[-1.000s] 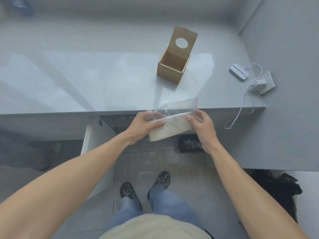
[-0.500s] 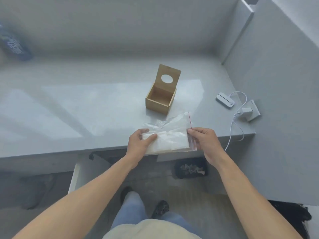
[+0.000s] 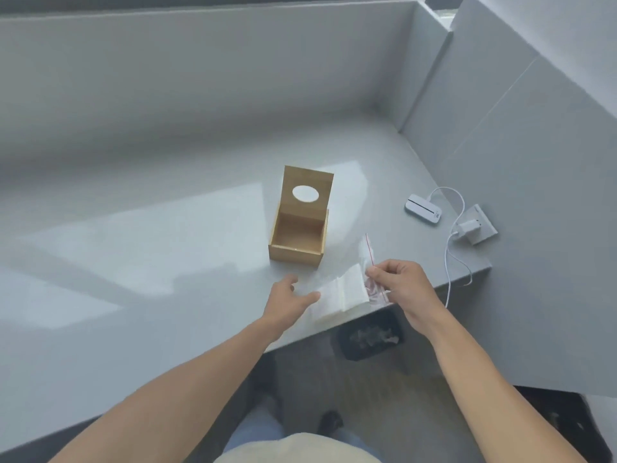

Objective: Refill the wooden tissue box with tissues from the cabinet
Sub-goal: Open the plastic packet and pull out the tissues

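Note:
The wooden tissue box [image 3: 297, 240] stands on the grey counter [image 3: 167, 262], its lid with an oval hole tipped up at the back and its inside bare. Just in front of it, near the counter's edge, lies a clear zip bag [image 3: 347, 289] with a red seal strip, holding folded white tissues [image 3: 340, 297]. My right hand [image 3: 400, 289] pinches the bag's sealed end. My left hand [image 3: 287, 302] rests with fingers spread at the bag's left side, thumb touching it.
A small white device [image 3: 423, 208] with a white cable and a plugged charger [image 3: 470, 227] sit at the counter's right end by the wall. A dark bin [image 3: 370, 335] with scraps stands on the floor below the counter edge. Grey walls close in behind and on the right.
Both hands carried the bag up from below the counter edge and set it on the counter in front of the box. My left hand has loosened its hold and opened.

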